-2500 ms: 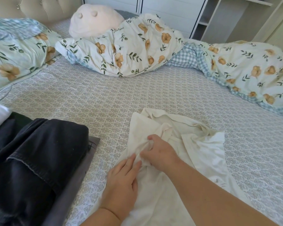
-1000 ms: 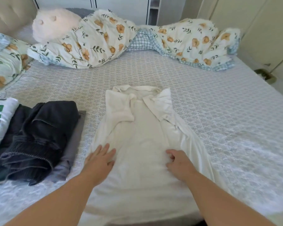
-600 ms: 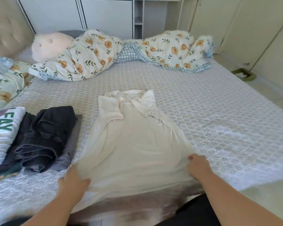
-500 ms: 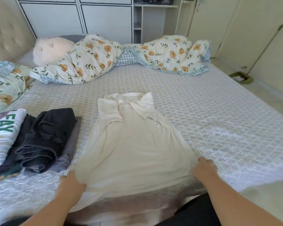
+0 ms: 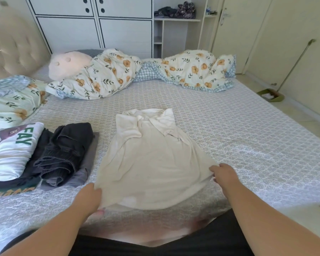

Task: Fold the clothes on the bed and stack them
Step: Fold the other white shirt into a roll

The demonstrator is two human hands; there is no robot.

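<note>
I see my left hand [image 5: 90,197] pinching the near left corner of the cream shirt [image 5: 151,163] and my right hand [image 5: 223,174] gripping its near right corner. The shirt lies spread mid-bed [image 5: 238,137], collar away from me, hem lifted slightly at the edge. Folded dark jeans [image 5: 63,152] and a white printed tee [image 5: 9,152] sit stacked to its left.

White folded shirt [image 5: 9,150]: green letters "EAY", partly hidden.

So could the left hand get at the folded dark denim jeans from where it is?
Probably yes: the left hand grips the cream shirt's hem, and only bare bedsheet separates it from the folded dark denim jeans.
</note>
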